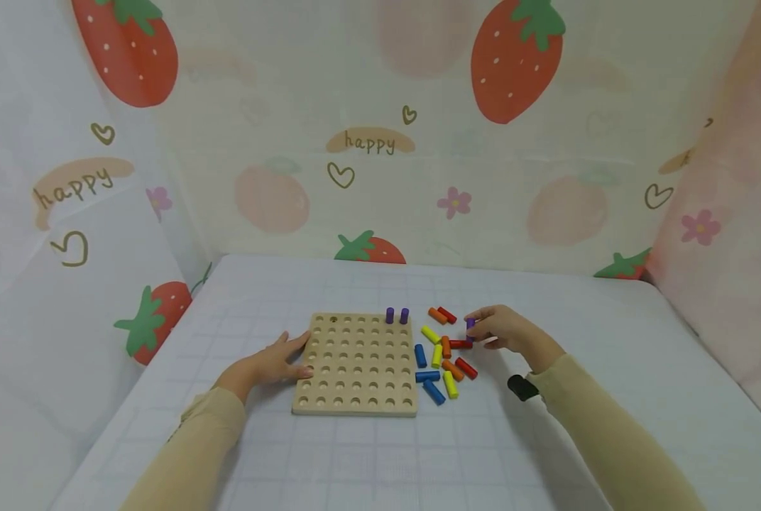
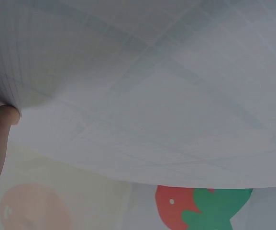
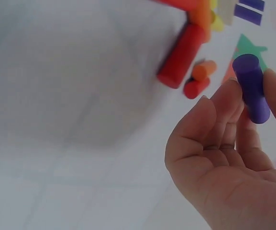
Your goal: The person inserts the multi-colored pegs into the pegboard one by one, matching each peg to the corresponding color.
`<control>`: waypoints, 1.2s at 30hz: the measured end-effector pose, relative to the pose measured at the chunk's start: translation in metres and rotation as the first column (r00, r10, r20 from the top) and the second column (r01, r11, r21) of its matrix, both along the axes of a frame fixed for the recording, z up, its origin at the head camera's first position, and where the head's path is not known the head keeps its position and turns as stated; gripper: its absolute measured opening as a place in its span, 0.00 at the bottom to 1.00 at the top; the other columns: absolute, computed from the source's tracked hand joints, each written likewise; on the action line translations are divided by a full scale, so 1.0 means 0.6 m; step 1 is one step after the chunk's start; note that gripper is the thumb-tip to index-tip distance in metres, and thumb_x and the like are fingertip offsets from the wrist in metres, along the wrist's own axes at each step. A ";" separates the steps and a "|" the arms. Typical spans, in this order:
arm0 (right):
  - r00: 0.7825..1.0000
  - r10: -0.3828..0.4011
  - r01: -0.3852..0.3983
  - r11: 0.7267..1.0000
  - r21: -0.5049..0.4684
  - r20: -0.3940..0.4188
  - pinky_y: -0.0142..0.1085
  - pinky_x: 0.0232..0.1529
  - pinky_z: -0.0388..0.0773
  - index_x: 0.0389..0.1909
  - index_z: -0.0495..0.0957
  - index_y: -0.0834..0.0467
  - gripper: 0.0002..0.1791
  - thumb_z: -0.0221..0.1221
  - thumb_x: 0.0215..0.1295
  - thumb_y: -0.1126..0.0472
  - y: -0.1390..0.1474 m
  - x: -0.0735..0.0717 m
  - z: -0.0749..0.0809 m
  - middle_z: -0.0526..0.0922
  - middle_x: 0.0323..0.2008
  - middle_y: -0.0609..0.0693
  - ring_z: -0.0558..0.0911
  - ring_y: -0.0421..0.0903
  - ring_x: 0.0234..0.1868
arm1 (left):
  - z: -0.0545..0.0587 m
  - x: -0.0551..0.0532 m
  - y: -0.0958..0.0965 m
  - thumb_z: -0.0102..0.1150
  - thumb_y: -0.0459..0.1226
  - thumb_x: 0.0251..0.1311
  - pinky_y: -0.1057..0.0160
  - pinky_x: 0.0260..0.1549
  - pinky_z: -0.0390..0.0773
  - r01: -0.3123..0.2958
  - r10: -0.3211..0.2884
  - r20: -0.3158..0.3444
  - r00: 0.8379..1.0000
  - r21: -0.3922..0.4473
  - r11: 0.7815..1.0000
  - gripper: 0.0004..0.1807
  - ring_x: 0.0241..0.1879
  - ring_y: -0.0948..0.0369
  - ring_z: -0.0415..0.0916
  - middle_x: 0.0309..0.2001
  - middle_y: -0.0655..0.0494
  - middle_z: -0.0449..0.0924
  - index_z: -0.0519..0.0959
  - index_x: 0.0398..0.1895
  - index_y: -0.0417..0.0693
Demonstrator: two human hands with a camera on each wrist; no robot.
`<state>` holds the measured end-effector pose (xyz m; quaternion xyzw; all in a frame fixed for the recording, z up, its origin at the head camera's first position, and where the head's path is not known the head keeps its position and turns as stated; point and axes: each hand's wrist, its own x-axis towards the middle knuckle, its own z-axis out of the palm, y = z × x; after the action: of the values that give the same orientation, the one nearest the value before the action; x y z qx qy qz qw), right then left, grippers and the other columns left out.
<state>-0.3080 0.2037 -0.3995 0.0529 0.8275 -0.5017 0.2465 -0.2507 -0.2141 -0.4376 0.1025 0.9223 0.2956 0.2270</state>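
- Left hand (image 1: 267,363): fingers spread, touching the left edge of the pegboard (image 1: 348,377).
- Standing pegs (image 1: 390,316): in the pegboard's far row, left of the right hand (image 1: 508,328).
- Loose pegs (image 1: 446,347): mostly left of its pinch.
- Right hand: pinches a purple peg (image 3: 252,88).

Behind the bare left hand (image 1: 268,362) comes a beige left sleeve (image 1: 192,433), creased near the cuff; behind the right hand (image 1: 508,328), a matching right sleeve (image 1: 610,433) — and, at its cuff, a small black piece (image 1: 522,387) with rounded edges.
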 end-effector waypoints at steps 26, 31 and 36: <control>0.989 -0.130 0.115 0.972 -0.207 -0.063 0.46 0.57 0.72 0.65 0.68 0.66 0.24 0.56 0.71 0.62 -0.093 -0.016 0.021 0.80 0.48 0.60 0.76 0.59 0.51 | 0.002 0.005 0.007 0.62 0.53 0.60 0.31 0.64 0.43 -0.019 0.019 0.003 1.000 -0.009 1.000 0.51 0.71 0.32 0.34 0.73 0.26 0.34 0.46 0.77 0.43; 0.986 -0.142 0.121 0.970 -0.213 -0.086 0.44 0.55 0.72 0.64 0.70 0.63 0.24 0.58 0.70 0.60 -0.114 -0.019 0.023 0.77 0.56 0.62 0.76 0.59 0.54 | -0.001 0.004 0.005 0.62 0.53 0.60 0.31 0.64 0.43 -0.018 0.018 0.003 1.000 -0.009 1.000 0.51 0.71 0.32 0.35 0.73 0.26 0.34 0.46 0.77 0.43; 0.985 -0.145 0.127 0.975 -0.182 -0.091 0.39 0.43 0.70 0.62 0.74 0.58 0.23 0.60 0.68 0.57 -0.135 -0.021 0.029 0.77 0.58 0.62 0.75 0.60 0.53 | 0.004 0.004 0.004 0.61 0.52 0.61 0.31 0.65 0.42 -0.020 0.020 0.007 1.000 -0.012 1.000 0.50 0.71 0.32 0.34 0.73 0.26 0.34 0.46 0.77 0.43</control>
<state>-0.3205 0.1227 -0.3823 0.0615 0.7862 -0.5903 0.1721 -0.2482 -0.2119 -0.4349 0.0906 0.9242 0.2928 0.2278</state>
